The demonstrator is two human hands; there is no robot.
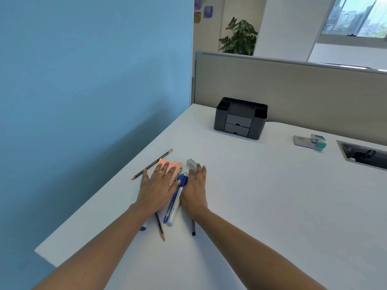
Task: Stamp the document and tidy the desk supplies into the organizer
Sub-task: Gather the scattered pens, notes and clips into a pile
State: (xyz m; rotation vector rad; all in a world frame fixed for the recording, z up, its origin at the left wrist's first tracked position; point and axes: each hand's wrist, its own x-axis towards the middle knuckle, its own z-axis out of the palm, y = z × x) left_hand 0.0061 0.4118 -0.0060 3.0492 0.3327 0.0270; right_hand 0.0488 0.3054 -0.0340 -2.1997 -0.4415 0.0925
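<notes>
Hands flat on white desk (272, 206), side by side; left hand (156, 191) with fingers spread, resting on orange sticky pad (178, 164); right hand (194, 194) with fingers straight and close together, tips touching clear plastic piece (191, 163); neither grips anything. Blue pens (174, 203) between hands, ends toward 6 o'clock; pencil (154, 163) at 11 o'clock of left hand; second pencil (160, 230) and black pen (193, 228) poke out below wrists. Black organizer (240, 119) at 1 o'clock, well apart; grey-and-green desk device (307, 141) at 2 o'clock.

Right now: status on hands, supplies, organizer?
Both flat: left hand on pink sticky notes, right hand beside blue pens. Organizer far back, drawers closed. Nothing lies between.
</notes>
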